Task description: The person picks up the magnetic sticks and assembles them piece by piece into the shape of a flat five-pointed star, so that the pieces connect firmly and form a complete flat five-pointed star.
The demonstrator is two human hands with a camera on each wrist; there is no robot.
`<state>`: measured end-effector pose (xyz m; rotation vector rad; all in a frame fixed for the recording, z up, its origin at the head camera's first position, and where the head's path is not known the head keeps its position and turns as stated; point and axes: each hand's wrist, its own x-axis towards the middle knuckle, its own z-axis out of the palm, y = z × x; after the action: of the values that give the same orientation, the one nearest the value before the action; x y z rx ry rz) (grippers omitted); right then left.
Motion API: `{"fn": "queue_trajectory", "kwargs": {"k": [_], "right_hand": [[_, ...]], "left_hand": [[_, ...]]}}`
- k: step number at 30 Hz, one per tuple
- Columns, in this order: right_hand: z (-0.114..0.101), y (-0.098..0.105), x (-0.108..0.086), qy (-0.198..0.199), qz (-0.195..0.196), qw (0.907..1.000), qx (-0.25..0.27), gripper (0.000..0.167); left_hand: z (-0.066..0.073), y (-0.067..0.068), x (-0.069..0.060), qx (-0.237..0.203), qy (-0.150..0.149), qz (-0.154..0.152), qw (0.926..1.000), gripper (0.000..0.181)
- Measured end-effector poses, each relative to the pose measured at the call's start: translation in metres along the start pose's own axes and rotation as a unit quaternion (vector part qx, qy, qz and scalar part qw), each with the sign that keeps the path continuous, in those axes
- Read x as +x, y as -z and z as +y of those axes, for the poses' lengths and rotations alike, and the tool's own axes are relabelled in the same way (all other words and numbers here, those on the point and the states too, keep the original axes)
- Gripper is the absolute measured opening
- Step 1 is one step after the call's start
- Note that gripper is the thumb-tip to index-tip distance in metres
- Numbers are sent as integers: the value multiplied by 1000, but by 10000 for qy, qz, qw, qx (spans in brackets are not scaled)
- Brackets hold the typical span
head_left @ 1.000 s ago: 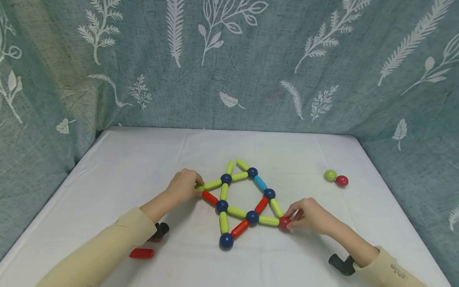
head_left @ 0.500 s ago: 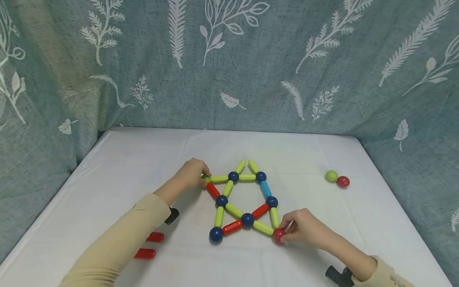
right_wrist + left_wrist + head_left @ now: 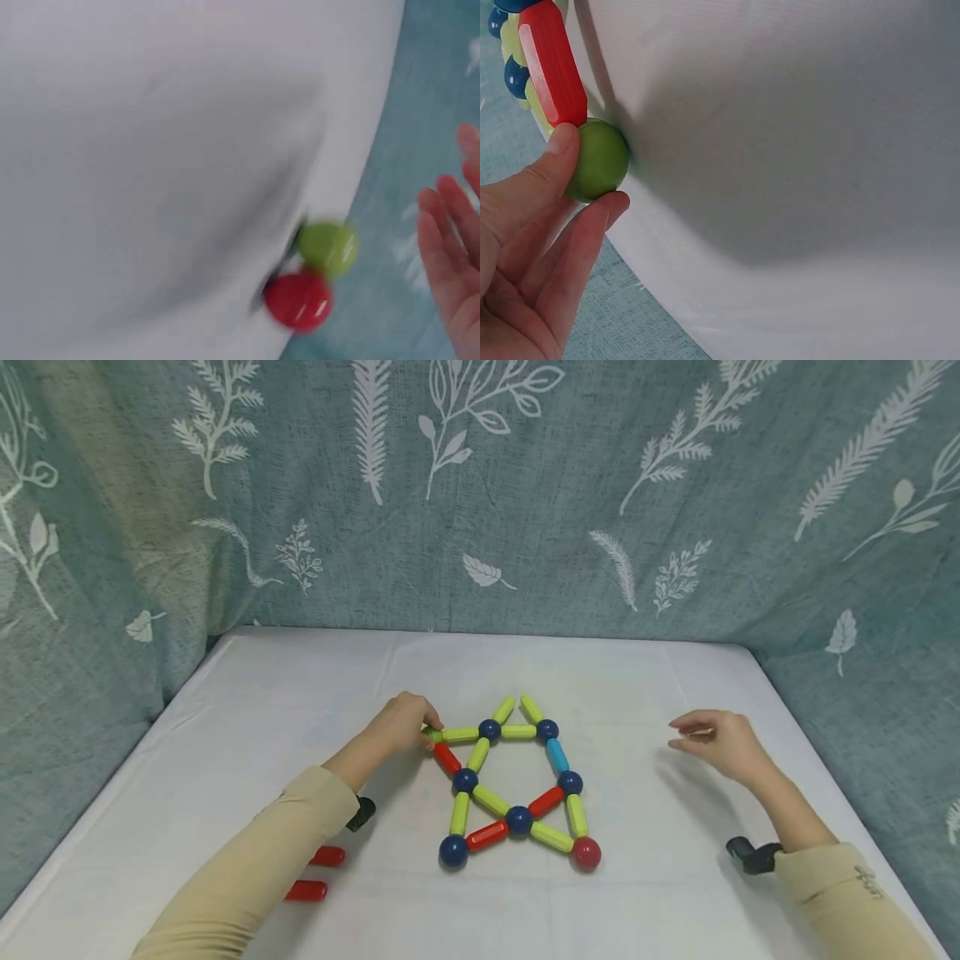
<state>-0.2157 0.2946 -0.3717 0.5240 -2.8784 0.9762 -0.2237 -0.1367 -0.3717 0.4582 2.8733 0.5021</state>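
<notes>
My left hand [image 3: 397, 724] pinches a green ball [image 3: 604, 161] between thumb and fingertips at the left corner of a flat magnetic ball-and-rod figure. A red rod [image 3: 553, 64] touches that ball. Dark blue balls [image 3: 519, 821] join yellow-green, red and blue rods [image 3: 557, 755] on the white tabletop. At the figure's lower right corner sits a red ball [image 3: 586, 853]. My right hand [image 3: 723, 745] hovers at the right, holding nothing, its fingers loosely bent. Near it in the right wrist view, blurred, lie a loose green ball [image 3: 328, 246] and red ball [image 3: 300, 301]; the head view hides them behind the hand.
Two loose red rods [image 3: 306, 891] lie by my left forearm, partly covered by the sleeve. At the figure's top, two yellow-green rods [image 3: 531, 707] lean toward each other with a small gap between their tips. A patterned curtain [image 3: 480, 510] hangs behind the white table [image 3: 315, 660].
The figure turned and shifted slightly as both hands held it. My right hand then let go of the red corner ball and moved right and away, over the loose balls. The left hand keeps its pinch.
</notes>
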Motion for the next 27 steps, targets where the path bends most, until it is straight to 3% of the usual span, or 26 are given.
{"fn": "queue_trajectory", "kwargs": {"k": [5, 15, 27], "right_hand": [[27, 16, 14, -557, 28, 9982, -220, 31], [45, 22, 32, -1309, -836, 9860, -605, 41], [45, 18, 43, -1184, -869, 9873, -609, 34]], "left_hand": [[0, 0, -1, 7, 42, -29, 10000, 24], [0, -1, 0, -101, 24, 4, 9999, 25], [0, 0, 0, -175, 89, -59, 9998, 26]]}}
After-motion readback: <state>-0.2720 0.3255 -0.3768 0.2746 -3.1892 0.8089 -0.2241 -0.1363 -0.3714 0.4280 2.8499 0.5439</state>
